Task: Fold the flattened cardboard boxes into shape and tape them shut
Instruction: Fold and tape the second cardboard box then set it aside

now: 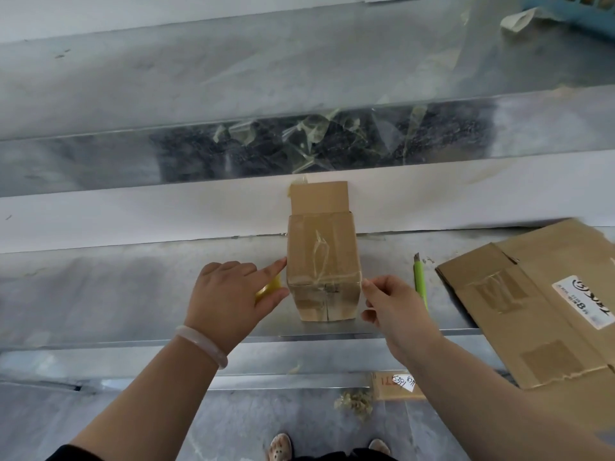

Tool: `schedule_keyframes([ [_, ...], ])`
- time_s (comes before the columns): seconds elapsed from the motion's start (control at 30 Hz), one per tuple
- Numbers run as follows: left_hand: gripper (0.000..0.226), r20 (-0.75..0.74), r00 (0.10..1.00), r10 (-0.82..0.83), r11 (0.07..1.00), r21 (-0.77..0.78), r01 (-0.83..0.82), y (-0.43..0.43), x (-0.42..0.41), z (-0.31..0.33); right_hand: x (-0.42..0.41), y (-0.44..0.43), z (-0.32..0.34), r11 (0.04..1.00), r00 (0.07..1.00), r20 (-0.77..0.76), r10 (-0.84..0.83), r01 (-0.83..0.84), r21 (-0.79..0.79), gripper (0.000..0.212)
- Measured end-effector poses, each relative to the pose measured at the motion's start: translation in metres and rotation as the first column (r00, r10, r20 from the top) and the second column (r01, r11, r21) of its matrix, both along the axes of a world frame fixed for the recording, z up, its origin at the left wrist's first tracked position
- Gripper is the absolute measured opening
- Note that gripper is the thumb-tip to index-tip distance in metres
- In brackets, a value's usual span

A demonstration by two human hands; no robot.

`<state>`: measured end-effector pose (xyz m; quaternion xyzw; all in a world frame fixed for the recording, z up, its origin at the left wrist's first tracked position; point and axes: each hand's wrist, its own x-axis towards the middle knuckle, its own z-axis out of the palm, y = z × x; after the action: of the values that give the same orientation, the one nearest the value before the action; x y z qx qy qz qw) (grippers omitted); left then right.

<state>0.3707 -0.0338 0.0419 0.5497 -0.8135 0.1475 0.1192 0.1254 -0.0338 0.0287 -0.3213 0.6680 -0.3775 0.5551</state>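
A small folded cardboard box (pixel 322 261) lies on the metal table (pixel 133 287), with clear tape over its top and near end. One flap (pixel 319 197) stands open at its far end. My left hand (pixel 229 294) is at the box's left side, its index finger and thumb touching the box, and it grips a yellow object (pixel 269 287) that looks like a tape roll, mostly hidden under the palm. My right hand (pixel 392 311) is at the box's near right corner, where its thumb and fingers pinch what seems to be the clear tape.
A green utility knife (pixel 420 281) lies just right of the box. Flattened cardboard boxes (pixel 539 304) are stacked at the right. A trough with crumpled tape scraps (pixel 316 141) runs behind the table. A blue basket (pixel 579 8) sits at the far right.
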Motion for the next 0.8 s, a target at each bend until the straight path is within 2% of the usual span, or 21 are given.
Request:
schedule_keyframes([
  [0.1,0.054,-0.041,0.999,0.020,1.000,0.014,-0.019,0.001,-0.004,-0.001,0.005,0.003,-0.007,0.996,0.992,0.094,-0.083,0.082,0.018,0.013],
  [0.17,0.054,-0.068,0.997,0.027,0.999,0.025,-0.026,0.003,-0.005,-0.003,0.007,0.003,-0.010,0.984,0.944,0.278,-0.177,0.160,0.083,0.011],
  [0.23,0.054,-0.083,0.996,0.033,0.999,0.034,-0.030,0.004,-0.006,-0.004,0.006,0.003,-0.011,0.966,0.856,0.450,-0.254,0.202,0.161,0.010],
  [0.37,0.053,-0.102,0.994,0.047,0.998,0.036,-0.044,0.004,-0.006,-0.004,0.002,0.004,-0.017,0.942,0.789,0.518,-0.331,0.240,0.236,0.008],
  [0.4,0.053,-0.107,0.993,0.044,0.999,0.033,-0.041,0.004,-0.007,-0.004,0.000,0.005,-0.019,0.939,0.805,0.485,-0.340,0.259,0.228,0.013],
  [0.43,0.053,-0.112,0.993,0.042,0.999,0.031,-0.039,0.004,-0.007,-0.004,-0.001,0.007,-0.020,0.946,0.862,0.391,-0.321,0.274,0.174,0.017],
  [0.5,0.052,-0.121,0.992,0.040,0.999,0.030,-0.036,0.003,-0.006,-0.004,-0.003,0.010,-0.015,0.975,0.979,0.013,-0.203,0.203,-0.093,0.024],
  [0.53,0.052,-0.124,0.992,0.037,0.999,0.028,-0.034,0.003,-0.006,-0.005,-0.003,0.011,-0.008,0.955,0.971,-0.181,-0.155,0.100,-0.281,0.028],
  [0.57,0.052,-0.127,0.991,0.034,0.999,0.025,-0.031,0.003,-0.006,-0.005,-0.002,0.012,0.001,0.887,0.936,-0.333,-0.116,-0.053,-0.459,0.033],
  [0.6,0.053,-0.128,0.991,0.032,0.999,0.022,-0.029,0.003,-0.005,-0.005,0.000,0.010,0.007,0.788,0.886,-0.457,-0.072,-0.231,-0.571,0.039],
  [0.67,0.053,-0.131,0.991,0.029,0.999,0.019,-0.026,0.003,-0.005,-0.005,0.001,0.003,0.006,0.607,0.774,-0.630,0.061,-0.530,-0.593,0.051],
  [0.7,0.054,-0.133,0.991,0.026,1.000,0.016,-0.024,0.003,-0.005,-0.005,0.003,0.000,0.002,0.558,0.736,-0.659,0.157,-0.616,-0.556,0.055],
  [0.73,0.054,-0.136,0.990,0.022,1.000,0.014,-0.021,0.002,-0.004,-0.006,0.005,-0.002,-0.004,0.534,0.717,-0.653,0.242,-0.661,-0.527,0.058],
  [0.8,0.054,-0.145,0.989,0.017,1.000,0.017,-0.015,0.002,-0.005,-0.007,0.006,-0.005,-0.016,0.515,0.709,-0.638,0.301,-0.684,-0.517,0.063],
])
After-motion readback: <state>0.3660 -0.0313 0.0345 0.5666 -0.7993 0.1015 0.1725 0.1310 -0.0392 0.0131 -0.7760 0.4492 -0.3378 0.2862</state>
